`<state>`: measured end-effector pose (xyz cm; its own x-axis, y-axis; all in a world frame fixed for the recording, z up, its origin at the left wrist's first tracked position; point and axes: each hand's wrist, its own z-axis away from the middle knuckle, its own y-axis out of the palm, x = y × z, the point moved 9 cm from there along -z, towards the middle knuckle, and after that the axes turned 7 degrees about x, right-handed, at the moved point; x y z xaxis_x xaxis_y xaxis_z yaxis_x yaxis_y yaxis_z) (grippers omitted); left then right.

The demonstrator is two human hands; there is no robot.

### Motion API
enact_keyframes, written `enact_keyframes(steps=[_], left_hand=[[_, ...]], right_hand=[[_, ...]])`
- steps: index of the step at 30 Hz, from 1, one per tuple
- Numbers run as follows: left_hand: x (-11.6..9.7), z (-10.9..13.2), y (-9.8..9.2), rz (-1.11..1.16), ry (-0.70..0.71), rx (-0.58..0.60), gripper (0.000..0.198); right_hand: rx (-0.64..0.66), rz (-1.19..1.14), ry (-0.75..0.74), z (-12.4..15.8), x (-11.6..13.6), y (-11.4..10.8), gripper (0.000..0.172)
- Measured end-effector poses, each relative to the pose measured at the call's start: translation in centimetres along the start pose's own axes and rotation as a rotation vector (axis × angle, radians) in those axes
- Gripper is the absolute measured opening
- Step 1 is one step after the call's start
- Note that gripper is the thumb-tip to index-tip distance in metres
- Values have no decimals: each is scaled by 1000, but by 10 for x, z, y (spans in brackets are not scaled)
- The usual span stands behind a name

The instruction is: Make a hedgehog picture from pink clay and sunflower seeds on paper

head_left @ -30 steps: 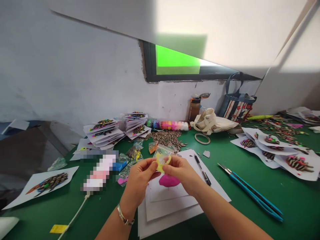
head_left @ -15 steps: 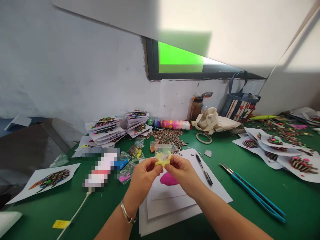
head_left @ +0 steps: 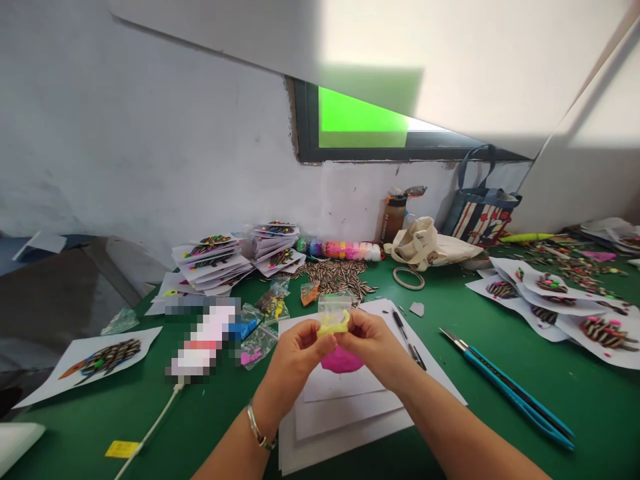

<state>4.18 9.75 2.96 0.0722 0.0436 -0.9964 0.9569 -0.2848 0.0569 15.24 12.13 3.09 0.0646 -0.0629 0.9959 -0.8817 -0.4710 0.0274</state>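
Observation:
Between the fingertips of both hands is a piece of pale yellow modelling clay [head_left: 334, 326], bent and uneven in shape. My left hand [head_left: 296, 353] pinches its left side, thumb in front. On the right side, my right hand [head_left: 376, 345] pinches it too. A small clear zip bag [head_left: 336, 303] shows just behind the clay; I cannot tell whether the fingers also hold it. Below the hands, a flat magenta clay shape [head_left: 343, 361] lies on stacked white paper sheets [head_left: 345, 427]. The hands cover part of that shape.
A black pen [head_left: 407, 339] lies on the paper, with blue-handled tweezers [head_left: 515, 387] to the right. Bags of coloured clay [head_left: 256, 347] lie left. Striped seeds [head_left: 335, 277], a tape ring [head_left: 409, 278] and stacked seed pictures [head_left: 215, 260] sit farther back. A white cable [head_left: 153, 427] crosses front left.
The yellow clay has tilted and looks flatter and more stretched sideways. Both hands have shifted slightly right, still pinching it.

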Motion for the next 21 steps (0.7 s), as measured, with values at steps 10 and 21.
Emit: enact_keyframes(steps=[10,21], left_hand=[[-3,1,-14,-112,1,-175,29],[-4,1,-6,-104,28,-112,27]], right_hand=[[32,-29,-8,-2,-1,2,19],[-50,-26,34,0,-12,5,27]])
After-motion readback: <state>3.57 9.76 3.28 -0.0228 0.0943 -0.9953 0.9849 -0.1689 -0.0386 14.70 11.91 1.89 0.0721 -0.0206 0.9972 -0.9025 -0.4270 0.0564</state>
